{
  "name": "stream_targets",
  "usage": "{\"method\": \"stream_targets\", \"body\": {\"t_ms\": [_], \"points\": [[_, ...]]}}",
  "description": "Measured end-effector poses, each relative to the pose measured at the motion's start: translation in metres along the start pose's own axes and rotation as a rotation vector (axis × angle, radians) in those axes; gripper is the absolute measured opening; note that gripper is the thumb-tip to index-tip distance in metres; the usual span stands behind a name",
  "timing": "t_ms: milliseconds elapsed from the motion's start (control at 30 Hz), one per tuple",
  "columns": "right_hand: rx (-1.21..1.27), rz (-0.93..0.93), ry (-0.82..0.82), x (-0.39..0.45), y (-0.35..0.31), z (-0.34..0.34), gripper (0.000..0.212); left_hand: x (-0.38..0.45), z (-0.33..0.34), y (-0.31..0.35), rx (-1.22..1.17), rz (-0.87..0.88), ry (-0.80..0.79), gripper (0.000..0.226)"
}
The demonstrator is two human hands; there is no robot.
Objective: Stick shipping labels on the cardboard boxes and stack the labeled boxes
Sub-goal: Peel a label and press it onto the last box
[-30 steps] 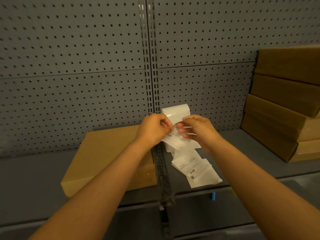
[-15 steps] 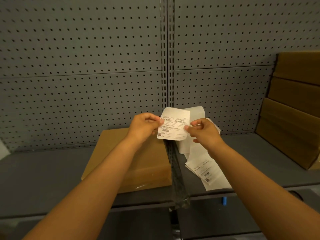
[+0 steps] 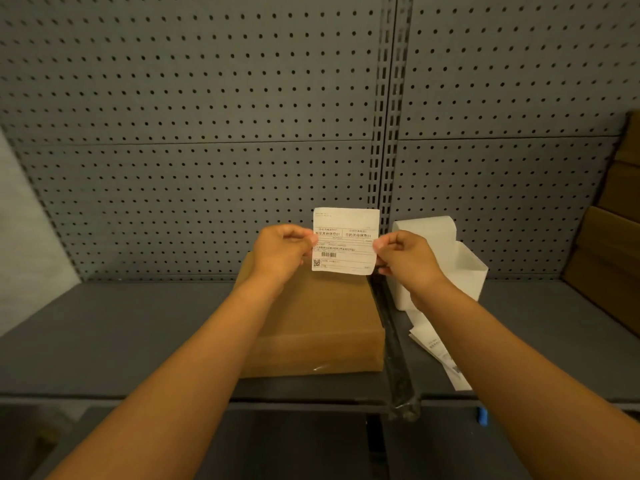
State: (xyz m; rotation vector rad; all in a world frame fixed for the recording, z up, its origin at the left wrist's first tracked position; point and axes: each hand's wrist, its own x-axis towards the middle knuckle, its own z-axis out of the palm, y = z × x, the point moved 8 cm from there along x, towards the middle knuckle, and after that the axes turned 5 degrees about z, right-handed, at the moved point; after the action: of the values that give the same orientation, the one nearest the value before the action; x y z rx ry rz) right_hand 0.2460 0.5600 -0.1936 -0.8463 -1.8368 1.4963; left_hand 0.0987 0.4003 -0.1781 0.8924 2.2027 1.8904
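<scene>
The label (image 3: 344,240) is now lifted clear of the roll (image 3: 427,233) at frame centre; left hand (image 3: 282,252) and right hand (image 3: 403,258) are pinching its 2 side edges, readying to lower it flat onto the box (image 3: 311,313).

A grey perforated back panel (image 3: 194,98) covers the rear of the shelving unit, divided by a slotted vertical upright (image 3: 389,109) and a horizontal seam. A grey metal shelf (image 3: 114,341) runs below it. A pale wall (image 3: 24,216) shows at the left edge. Lighting is dim and warm.
</scene>
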Motion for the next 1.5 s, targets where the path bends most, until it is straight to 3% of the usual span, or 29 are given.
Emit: {"method": "stream_targets", "body": {"t_ms": [200,333,867,1067,1267,1500], "points": [[-0.049,-0.028,-0.018,0.002,-0.005,0.035,0.009,0.002,-0.037,-0.006,0.057,0.009,0.197,0.013],[-0.064,-0.030,-0.032,0.004,-0.006,0.051,0.008,0.003,-0.052,-0.012,0.046,-0.009,0.228,0.009],[-0.294,0.104,-0.088,0.017,0.023,0.069,0.019,0.010,-0.047,-0.062,0.127,-0.167,-0.024,0.014],[-0.401,0.083,-0.095,0.019,0.031,0.076,0.012,0.009,-0.047,-0.082,0.169,-0.235,-0.036,0.018],[-0.466,0.042,-0.097,0.022,0.033,0.079,0.018,0.014,-0.046,-0.088,0.224,-0.258,-0.031,0.008],[-0.480,0.053,-0.103,0.027,0.039,0.079,0.012,0.018,-0.041,-0.089,0.329,-0.255,-0.049,0.015]]}}
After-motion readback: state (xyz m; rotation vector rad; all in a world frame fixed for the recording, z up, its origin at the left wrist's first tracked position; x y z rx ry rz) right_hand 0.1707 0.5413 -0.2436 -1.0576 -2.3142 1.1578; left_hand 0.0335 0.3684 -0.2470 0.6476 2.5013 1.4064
